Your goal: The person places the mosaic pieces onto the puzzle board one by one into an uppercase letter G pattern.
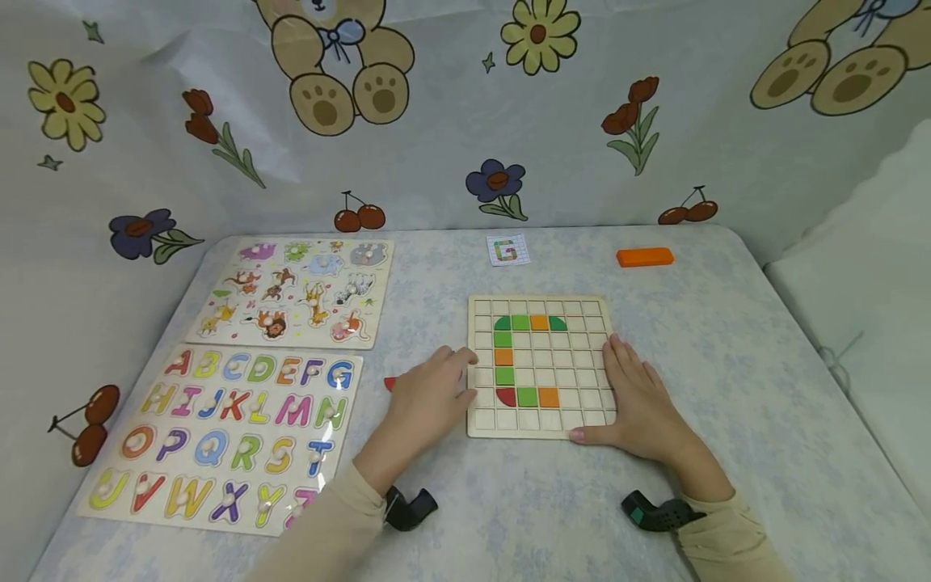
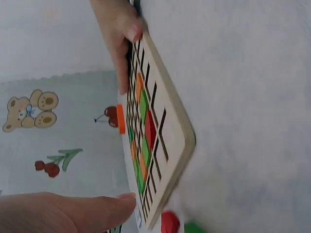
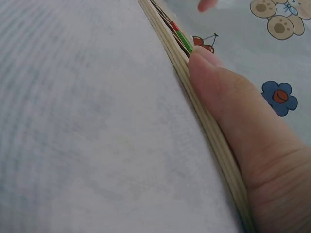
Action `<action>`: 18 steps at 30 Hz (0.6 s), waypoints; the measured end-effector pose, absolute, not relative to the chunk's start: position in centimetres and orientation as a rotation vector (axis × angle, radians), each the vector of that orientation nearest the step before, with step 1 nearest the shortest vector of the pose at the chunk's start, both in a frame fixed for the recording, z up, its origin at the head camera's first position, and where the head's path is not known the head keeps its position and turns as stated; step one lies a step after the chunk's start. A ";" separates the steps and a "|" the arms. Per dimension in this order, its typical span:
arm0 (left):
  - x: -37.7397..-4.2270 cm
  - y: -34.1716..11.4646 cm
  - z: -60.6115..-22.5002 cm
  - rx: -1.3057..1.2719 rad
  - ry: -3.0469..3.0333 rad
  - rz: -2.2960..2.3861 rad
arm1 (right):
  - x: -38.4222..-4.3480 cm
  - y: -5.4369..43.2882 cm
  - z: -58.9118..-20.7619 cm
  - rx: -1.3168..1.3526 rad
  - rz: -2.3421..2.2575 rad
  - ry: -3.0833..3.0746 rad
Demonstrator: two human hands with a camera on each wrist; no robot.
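Note:
A wooden grid board (image 1: 582, 419) lies on the table with green, orange and red tiles (image 1: 503, 357) set in a C-like outline. My left hand (image 1: 429, 392) is at the board's left edge, fingers bent and parted from the thumb, nothing between them. In the left wrist view its thumb (image 2: 104, 211) points towards the board. My right hand (image 1: 647, 404) rests at the near right corner, straight fingers along the right side and thumb (image 3: 218, 87) on the near edge. A red piece (image 2: 169, 222) and a green piece (image 2: 194, 227) lie beside the board, mostly hidden by my left hand in the head view.
A small card (image 1: 507, 250) with a tiled G stands behind the board. An orange block (image 1: 645, 257) lies at the back right. On the left are an animal puzzle board (image 1: 291, 293) and an alphabet puzzle board (image 1: 233, 440).

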State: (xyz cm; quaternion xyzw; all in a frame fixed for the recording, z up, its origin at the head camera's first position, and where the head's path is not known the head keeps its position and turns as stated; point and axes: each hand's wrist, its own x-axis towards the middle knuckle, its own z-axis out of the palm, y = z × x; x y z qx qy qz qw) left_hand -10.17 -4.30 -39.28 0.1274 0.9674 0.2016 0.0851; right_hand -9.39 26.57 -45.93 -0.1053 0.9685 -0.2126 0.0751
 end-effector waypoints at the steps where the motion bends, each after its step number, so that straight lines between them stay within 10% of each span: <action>1: -10.3 -5.3 -39.1 0.333 2.886 0.585 | -9.4 26.5 -45.9 -0.314 -0.638 2.905; 18: -11.4 -8.9 -39.7 0.208 2.841 0.511 | -9.5 26.6 -45.9 -0.322 -0.635 2.898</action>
